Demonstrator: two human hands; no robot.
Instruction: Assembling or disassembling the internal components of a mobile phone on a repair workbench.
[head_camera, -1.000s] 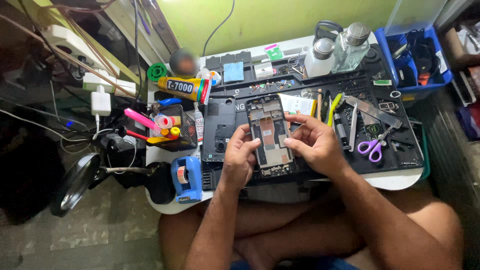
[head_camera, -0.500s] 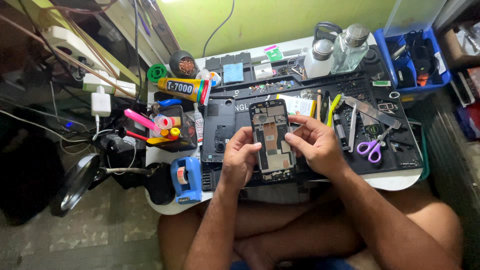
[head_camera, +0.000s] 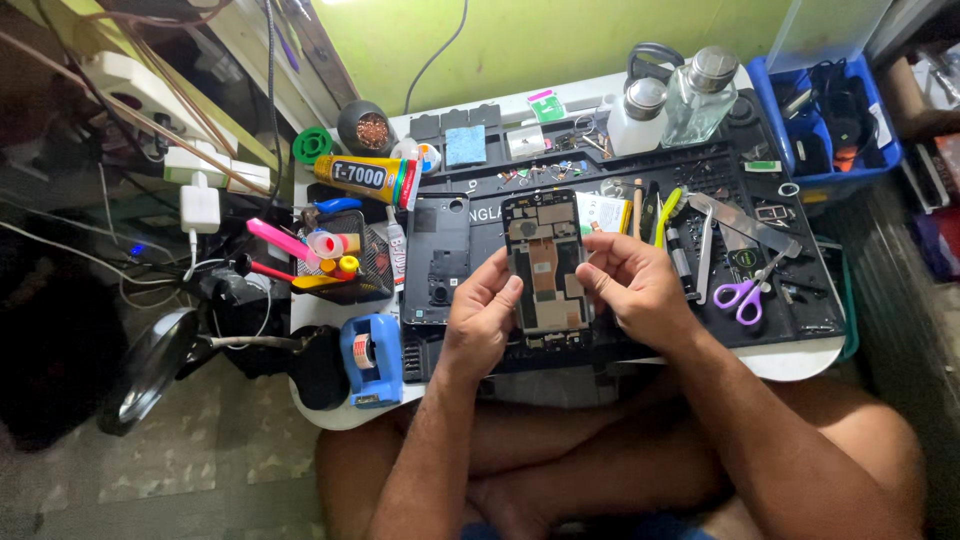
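While the left hand (head_camera: 480, 325) and right hand (head_camera: 635, 290) pinch the opened phone (head_camera: 545, 265), fingers closed on its edges, the back cover (head_camera: 437, 258) lies just left of it.

Left hand (head_camera: 482, 318) is covering the opened phone's (head_camera: 545, 262) left edge | right hand (head_camera: 632, 288) is hiding its right edge | small screws (head_camera: 545, 170) beyond the hands are staying too tiny to tell | blue bin (head_camera: 790, 95) far right of the hands is running off the frame's top.

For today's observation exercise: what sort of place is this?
Probably a small phone-repair bench. Both hands, left hand and right hand, hold an opened phone over a black work mat, beside purple scissors.
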